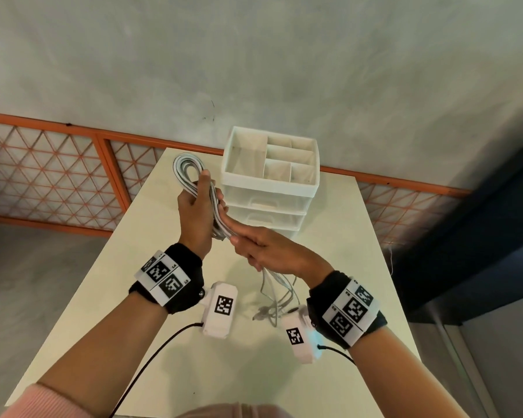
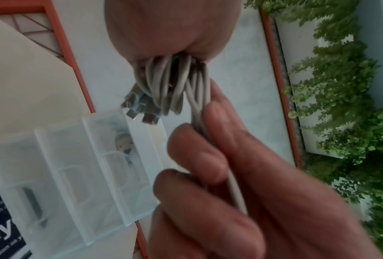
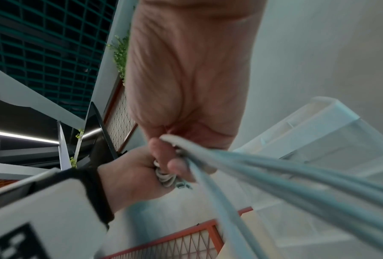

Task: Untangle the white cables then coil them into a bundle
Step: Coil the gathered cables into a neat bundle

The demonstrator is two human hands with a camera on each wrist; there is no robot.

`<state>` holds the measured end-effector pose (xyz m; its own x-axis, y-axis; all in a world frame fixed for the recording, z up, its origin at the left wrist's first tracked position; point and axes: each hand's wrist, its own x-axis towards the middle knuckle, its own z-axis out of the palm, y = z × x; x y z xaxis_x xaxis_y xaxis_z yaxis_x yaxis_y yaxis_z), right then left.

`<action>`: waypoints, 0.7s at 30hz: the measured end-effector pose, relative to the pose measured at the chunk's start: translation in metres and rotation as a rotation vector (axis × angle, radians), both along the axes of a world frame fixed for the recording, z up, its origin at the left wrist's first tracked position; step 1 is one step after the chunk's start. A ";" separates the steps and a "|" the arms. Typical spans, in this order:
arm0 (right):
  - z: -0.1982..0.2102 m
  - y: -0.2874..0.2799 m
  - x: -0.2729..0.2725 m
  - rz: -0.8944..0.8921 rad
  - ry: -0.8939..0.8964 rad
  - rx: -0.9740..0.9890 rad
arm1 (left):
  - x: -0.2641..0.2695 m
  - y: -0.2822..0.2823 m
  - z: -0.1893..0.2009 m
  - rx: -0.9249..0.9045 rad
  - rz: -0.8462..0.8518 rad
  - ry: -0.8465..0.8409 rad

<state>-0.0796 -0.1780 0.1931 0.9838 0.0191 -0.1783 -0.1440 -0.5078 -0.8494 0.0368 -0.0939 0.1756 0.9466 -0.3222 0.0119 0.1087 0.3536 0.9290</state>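
Above the table my left hand grips a coiled bundle of white cables. A loop sticks out past its thumb. In the left wrist view the left hand fills the top, and the coil's lower loops and several metal connectors poke out under it. Just below, my right hand pinches the uncoiled strands, fingers curled round them. Loose cable ends hang from it onto the table. The right wrist view shows my right hand, the left hand and taut strands.
A white plastic drawer unit with open top compartments stands at the table's far end, right beside my hands; it shows translucent in the wrist views. An orange-framed mesh railing and a grey wall lie behind. Table edges run left and right.
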 end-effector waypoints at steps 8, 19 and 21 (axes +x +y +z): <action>0.007 0.002 -0.007 -0.058 -0.009 0.090 | -0.010 0.002 0.004 -0.052 -0.133 0.039; -0.008 0.006 -0.001 0.102 -0.029 -0.142 | -0.002 -0.006 0.002 -0.121 0.107 0.200; -0.008 0.002 -0.003 0.095 -0.019 -0.154 | 0.003 -0.002 0.000 -0.155 0.211 0.210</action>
<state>-0.0829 -0.1765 0.1850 0.9821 0.0860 -0.1676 -0.0739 -0.6424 -0.7628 0.0400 -0.0963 0.1754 0.9792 -0.1282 -0.1574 0.2016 0.5240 0.8275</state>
